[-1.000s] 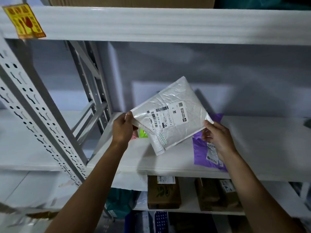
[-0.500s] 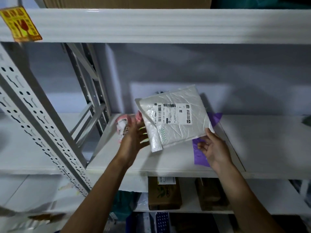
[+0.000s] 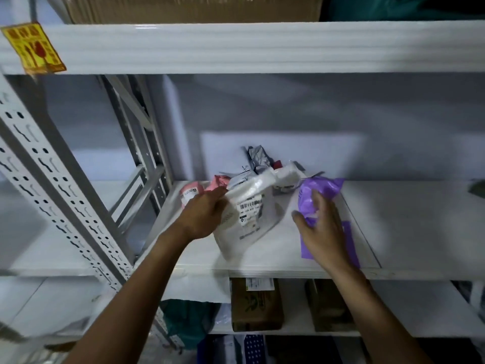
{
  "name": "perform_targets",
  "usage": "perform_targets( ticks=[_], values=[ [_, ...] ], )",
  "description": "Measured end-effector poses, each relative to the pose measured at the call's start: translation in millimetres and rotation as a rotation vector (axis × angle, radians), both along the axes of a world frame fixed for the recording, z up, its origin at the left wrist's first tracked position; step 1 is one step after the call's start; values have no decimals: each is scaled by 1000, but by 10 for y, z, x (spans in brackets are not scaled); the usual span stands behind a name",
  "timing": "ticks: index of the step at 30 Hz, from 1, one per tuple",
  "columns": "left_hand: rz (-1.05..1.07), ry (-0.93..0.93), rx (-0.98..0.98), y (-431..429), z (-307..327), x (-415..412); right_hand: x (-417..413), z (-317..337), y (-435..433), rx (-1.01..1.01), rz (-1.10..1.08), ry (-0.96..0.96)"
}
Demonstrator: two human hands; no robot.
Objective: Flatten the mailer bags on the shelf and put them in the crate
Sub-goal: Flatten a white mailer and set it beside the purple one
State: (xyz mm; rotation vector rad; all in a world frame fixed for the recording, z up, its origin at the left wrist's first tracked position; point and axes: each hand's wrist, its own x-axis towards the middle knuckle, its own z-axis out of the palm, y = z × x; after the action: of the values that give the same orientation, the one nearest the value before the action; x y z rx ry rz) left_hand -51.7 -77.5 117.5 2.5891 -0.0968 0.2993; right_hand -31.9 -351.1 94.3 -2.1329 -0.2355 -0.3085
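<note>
- A person's left hand [image 3: 202, 216] grips the upper left edge of a white mailer bag [image 3: 249, 224], fingers curled round the plastic. The barcode label faces the camera.
- The white mailer bag sits on the middle shelf [image 3: 409, 222] of a white metal rack. Its lower end is close to the shelf's front edge and its top is gathered at the hand.
- The right hand [image 3: 325, 232] lies on a purple mailer bag [image 3: 324, 187] just to the right of the white one. The fingers are spread wide over the crumpled plastic and the thumb points left. Motion blur hides whether any of them pinch the bag.
- The purple mailer bag lies on the same shelf, reaching from mid-depth to near the front edge and showing on both sides of the hand.
- A pink mailer bag [image 3: 193, 191] lies just behind the left hand.
- A loose heap of grey and white bags [image 3: 262, 161] rests farther back, between the two hands and near the rear wall.
- Brown cardboard boxes [image 3: 256, 308] stand on the shelf below.
- A large cardboard box [image 3: 183, 9] sits on the shelf above.
- A yellow sticker [image 3: 34, 48] is fixed to the upper beam at left, above a perforated upright [image 3: 52, 185].
</note>
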Motion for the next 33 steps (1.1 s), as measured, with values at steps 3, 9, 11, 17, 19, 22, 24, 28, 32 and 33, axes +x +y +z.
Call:
perform_targets(
  ticks=[3,9,11,17,19,22,24,28,32,33],
  values=[
    [-107,-111,243,-175,237,-20,24,400,146,-176,109,-377],
    [-220,-143,111,-291,569,-82,205,696,253,-493,400,-283],
    [-189,-53,31,-227,646,-109,202,666,246,-517,464,-173],
    [-15,10,-287,-103,788,-166,160,597,250,-316,572,-7],
    [23,-7,-428,-79,771,-178,193,596,209,-159,604,94],
    [76,-4,-582,-58,713,-209,262,591,139,4,601,138],
    [106,-5,-763,-36,644,-215,313,572,97,91,568,163],
    [101,102,-876,56,467,-260,366,562,25,287,483,245],
    [26,279,-900,26,312,-311,423,584,7,534,356,259],
    [20,265,-946,4,268,-288,454,564,22,608,321,258]
  ],
)
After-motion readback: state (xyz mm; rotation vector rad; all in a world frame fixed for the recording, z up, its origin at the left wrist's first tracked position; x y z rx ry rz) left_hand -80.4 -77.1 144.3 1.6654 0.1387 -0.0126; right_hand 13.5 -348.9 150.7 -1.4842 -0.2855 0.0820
